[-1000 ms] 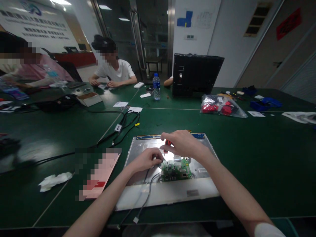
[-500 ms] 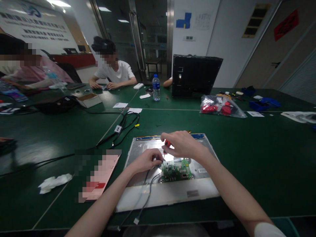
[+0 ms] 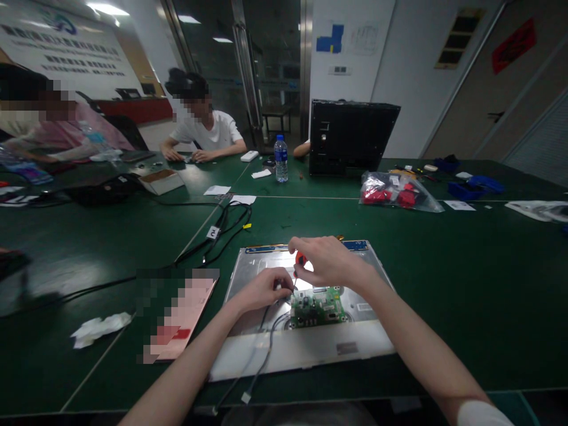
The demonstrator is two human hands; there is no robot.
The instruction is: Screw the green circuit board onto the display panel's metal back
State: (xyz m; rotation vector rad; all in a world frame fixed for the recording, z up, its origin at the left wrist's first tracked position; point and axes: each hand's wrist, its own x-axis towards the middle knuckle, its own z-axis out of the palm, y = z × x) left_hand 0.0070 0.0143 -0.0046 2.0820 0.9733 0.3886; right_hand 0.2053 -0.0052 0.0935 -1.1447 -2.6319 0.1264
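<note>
A metal display panel (image 3: 248, 269) lies flat on the green table, with a green circuit board (image 3: 317, 306) on it. My right hand (image 3: 326, 260) is closed round a red and black screwdriver (image 3: 301, 259), whose thin shaft points down at the board's upper left corner. At that same corner, the fingertips of my left hand (image 3: 270, 287) are pinched together; whatever is between them is too small to make out. Grey cables (image 3: 269, 349) run from the board's left side over the panel's near edge, ending in white connectors.
Left of the panel lies a pink sheet (image 3: 189, 313), beyond it a crumpled tissue (image 3: 101, 329). Black cables (image 3: 168, 266) cross the table's left side. Farther back stand a water bottle (image 3: 281, 158), a black monitor (image 3: 354, 139) and a bag of red parts (image 3: 394, 192). People sit across the table.
The screwdriver's red handle has turned and tilted slightly in my right hand. My left hand stays at the board's corner.
</note>
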